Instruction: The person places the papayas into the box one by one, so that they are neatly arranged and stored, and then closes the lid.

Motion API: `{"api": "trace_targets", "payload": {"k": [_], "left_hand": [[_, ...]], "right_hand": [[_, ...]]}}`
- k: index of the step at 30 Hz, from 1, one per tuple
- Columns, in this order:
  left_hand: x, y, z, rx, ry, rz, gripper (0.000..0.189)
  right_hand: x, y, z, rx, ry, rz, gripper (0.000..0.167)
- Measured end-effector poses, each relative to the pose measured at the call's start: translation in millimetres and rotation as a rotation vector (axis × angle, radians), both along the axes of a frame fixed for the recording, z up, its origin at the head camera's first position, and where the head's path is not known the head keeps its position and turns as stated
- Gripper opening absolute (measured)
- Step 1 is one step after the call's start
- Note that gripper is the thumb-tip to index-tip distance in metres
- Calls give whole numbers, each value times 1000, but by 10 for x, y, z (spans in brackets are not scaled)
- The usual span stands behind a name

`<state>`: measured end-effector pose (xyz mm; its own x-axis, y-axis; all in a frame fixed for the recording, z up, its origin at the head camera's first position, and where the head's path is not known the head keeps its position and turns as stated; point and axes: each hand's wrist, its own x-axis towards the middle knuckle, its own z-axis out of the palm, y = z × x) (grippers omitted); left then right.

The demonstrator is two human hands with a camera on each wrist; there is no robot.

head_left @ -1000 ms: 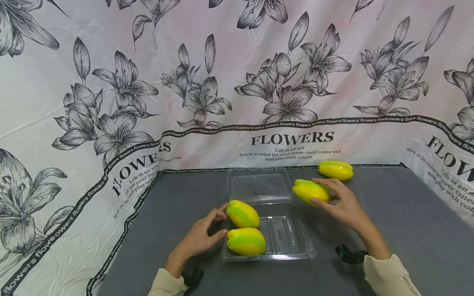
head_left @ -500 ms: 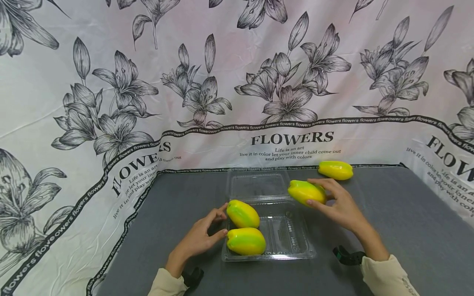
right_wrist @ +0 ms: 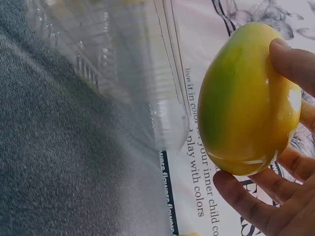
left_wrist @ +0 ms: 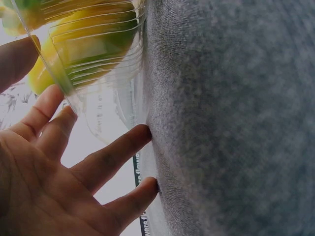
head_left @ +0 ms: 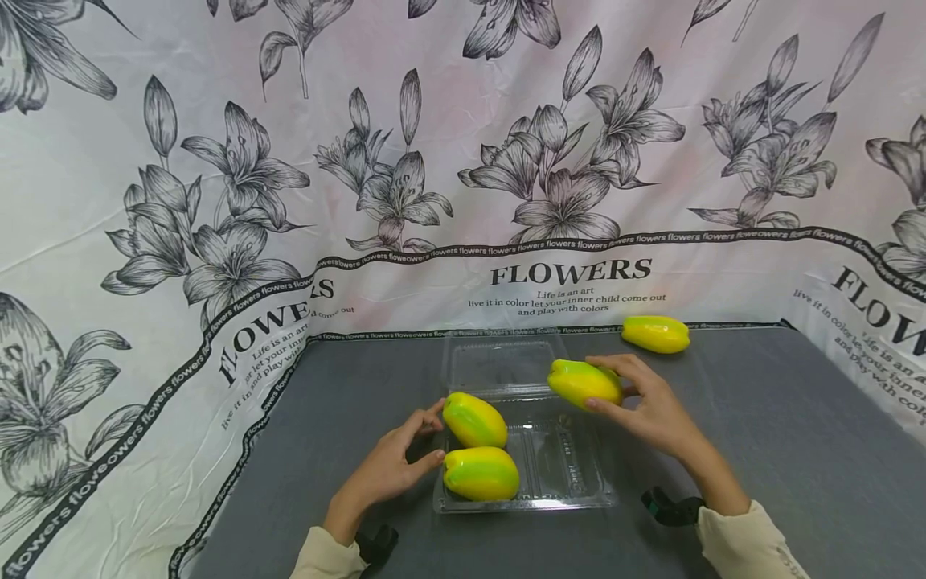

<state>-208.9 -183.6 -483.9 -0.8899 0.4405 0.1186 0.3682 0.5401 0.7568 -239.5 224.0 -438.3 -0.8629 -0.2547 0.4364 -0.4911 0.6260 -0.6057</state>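
Observation:
My right hand (head_left: 654,410) grips a glossy, egg-shaped yellow-green fruit (head_left: 584,383) between thumb and fingers, above the back right of a clear plastic clamshell box (head_left: 524,505). The same fruit (right_wrist: 246,103) fills much of the right wrist view, the thumb on one side and fingers on the other. Two similar fruits lie in the box's left half, one (head_left: 475,420) behind the other (head_left: 481,474). At the box's left side rests my left hand (head_left: 391,458), fingers spread and loosely bent. In the left wrist view, some fingertips (left_wrist: 51,93) touch the box rim and others meet the grey cloth.
Another yellow-green fruit (head_left: 655,334) lies at the back right of the grey table (head_left: 767,434). The box's hinged lid (head_left: 505,362) lies open toward the back. A flower-printed cloth (head_left: 405,305) hangs along the back and left sides.
My right hand has carried its fruit leftward and slightly nearer, from right of the box to over its back right edge. The left hand stays in place.

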Motion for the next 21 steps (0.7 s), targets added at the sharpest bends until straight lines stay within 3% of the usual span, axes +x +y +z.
{"api": "trace_targets", "payload": {"k": [21], "left_hand": [[-9,3,-11,13,12,-9,34]], "right_hand": [[40,-108,21,13,1,22,59]]}}
